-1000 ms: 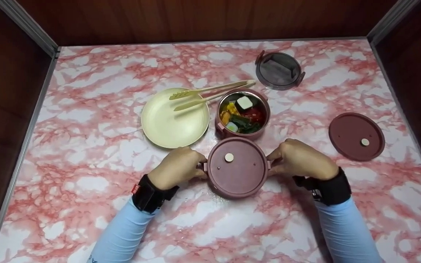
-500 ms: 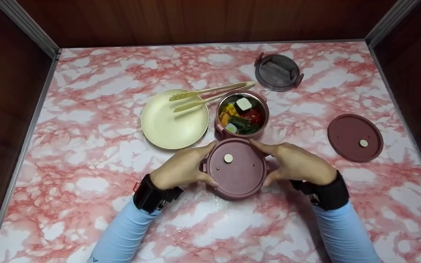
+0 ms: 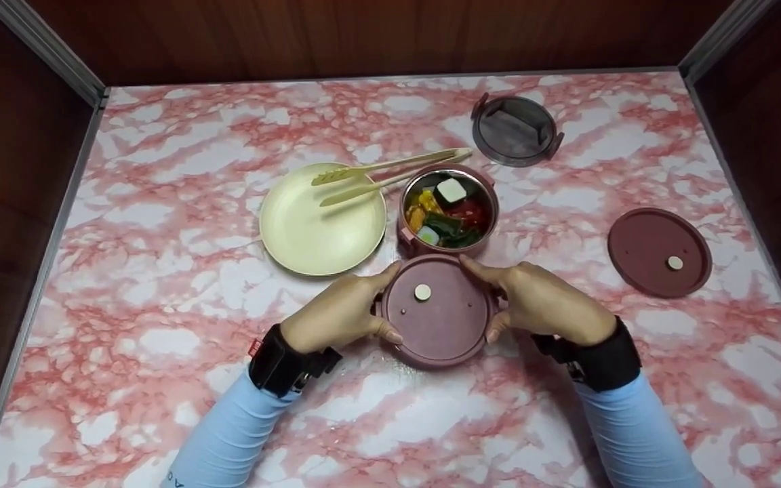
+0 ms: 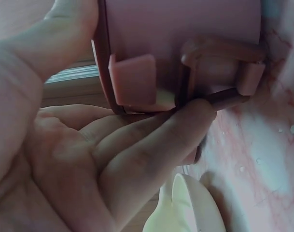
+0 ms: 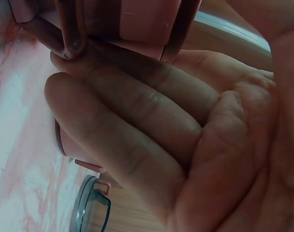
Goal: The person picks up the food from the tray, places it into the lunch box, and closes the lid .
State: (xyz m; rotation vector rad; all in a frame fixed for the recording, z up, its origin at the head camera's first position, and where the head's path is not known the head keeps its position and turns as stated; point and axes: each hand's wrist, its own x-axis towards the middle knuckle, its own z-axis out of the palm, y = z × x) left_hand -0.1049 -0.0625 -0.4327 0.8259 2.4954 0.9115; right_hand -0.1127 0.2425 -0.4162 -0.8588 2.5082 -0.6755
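A lidded pink pot (image 4: 175, 21) stands near the middle of the table. Its round lid (image 3: 441, 325) is in place, with a cream knob and two small dots. My left hand (image 3: 336, 312) grips the lid's rim from the left, thumb on the near side and index finger on the far side. From the right my right hand (image 3: 543, 298) holds the rim the same way. In the left wrist view, the other fingers extend beside the pot's side handle (image 4: 221, 48). Directly behind stands a second pot (image 3: 405, 237), uncovered, containing colourful food pieces.
A cream pan (image 3: 316, 237) lies to the left, with cream tongs (image 3: 397, 163) resting across it toward the open pot. At the back right is a translucent dark lid (image 3: 516, 132) with side clips. A dark red lid (image 3: 658, 254) lies at the right.
Both hands have shifted from the pot's side handles up to the lid's rim, their thumbs and index fingers now spread around it. The pot stays in nearly the same place.
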